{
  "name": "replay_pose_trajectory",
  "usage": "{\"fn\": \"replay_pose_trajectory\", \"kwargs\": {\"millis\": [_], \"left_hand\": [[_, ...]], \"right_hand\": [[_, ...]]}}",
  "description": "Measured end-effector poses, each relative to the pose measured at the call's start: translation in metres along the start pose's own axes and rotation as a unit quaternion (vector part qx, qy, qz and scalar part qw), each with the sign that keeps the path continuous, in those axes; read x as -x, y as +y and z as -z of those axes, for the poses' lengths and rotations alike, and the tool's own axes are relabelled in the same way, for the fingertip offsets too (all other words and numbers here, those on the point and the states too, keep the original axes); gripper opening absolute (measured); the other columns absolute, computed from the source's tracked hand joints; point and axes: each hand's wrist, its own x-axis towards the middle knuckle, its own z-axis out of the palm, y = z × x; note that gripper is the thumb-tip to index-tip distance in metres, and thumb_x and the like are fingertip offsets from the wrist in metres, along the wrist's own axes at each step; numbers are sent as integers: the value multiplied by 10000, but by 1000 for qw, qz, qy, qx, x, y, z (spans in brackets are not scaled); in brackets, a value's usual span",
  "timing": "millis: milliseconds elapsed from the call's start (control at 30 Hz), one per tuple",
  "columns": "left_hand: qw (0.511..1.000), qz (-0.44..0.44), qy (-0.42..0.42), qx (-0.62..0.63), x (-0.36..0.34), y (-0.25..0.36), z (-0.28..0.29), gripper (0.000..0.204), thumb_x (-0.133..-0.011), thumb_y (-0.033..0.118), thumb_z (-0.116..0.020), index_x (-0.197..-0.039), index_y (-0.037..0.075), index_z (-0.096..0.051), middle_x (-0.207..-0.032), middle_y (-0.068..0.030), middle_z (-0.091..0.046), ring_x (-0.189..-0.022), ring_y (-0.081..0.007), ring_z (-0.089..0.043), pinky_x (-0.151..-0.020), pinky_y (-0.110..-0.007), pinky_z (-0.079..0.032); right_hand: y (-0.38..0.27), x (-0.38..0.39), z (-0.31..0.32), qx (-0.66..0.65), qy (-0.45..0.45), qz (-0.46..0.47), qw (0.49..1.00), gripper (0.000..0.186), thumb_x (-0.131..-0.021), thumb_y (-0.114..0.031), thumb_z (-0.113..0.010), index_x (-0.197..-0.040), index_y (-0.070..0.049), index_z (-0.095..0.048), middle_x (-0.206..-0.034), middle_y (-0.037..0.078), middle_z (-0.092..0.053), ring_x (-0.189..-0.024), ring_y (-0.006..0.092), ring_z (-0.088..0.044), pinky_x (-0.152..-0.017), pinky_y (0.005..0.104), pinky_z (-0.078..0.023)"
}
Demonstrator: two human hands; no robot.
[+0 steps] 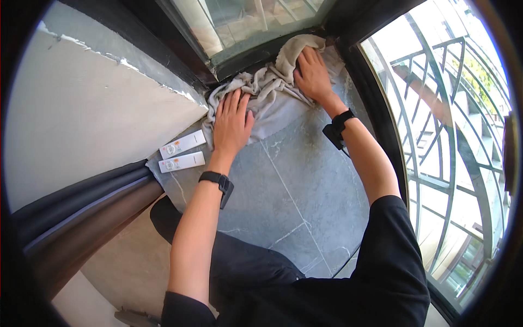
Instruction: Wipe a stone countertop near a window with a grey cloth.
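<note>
A crumpled light grey cloth (277,107) lies bunched along the foot of the window frame, on a grey marbled stone ledge. My left hand (231,122) rests on the cloth's left end, palm down with fingers stretched forward. Farther right, near the window corner, my right hand (314,75) presses on the cloth's raised fold with its fingers extended. Both palms hide the cloth beneath them. Each wrist wears a black band with a small dark box.
Two white remote controls (182,152) lie beside the wall, left of my left hand. Dark curtains (87,199) hang at the left. Window glass (261,27) stands ahead, and a window with a curved metal grille (452,125) rises at the right. My bent leg (239,256) rests on the ledge.
</note>
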Motion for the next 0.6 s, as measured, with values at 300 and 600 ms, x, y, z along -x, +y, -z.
{"fn": "replay_pose_trajectory", "kwargs": {"millis": [300,600], "left_hand": [[1000,18,6,-1,-1,5,5,470,-908,166,-570,-1356,40,-499,-1429,-186,-475,-1323,-342,-448,-1127,-473,-318],[1000,24,7,-7,-9,5,-2,452,-904,165,-571,-1337,50,-514,-1410,-163,-487,-1297,-327,-461,-1088,-463,-333]], "right_hand": [[22,-18,-11,154,126,-114,973,586,-784,-161,-579,-1317,68,-498,-1350,214,-491,-1312,388,-398,-1064,510,-329],[22,-42,-14,254,147,-132,947,392,-842,-229,-561,-1125,35,-624,-1189,193,-563,-1147,367,-486,-961,467,-369]]}}
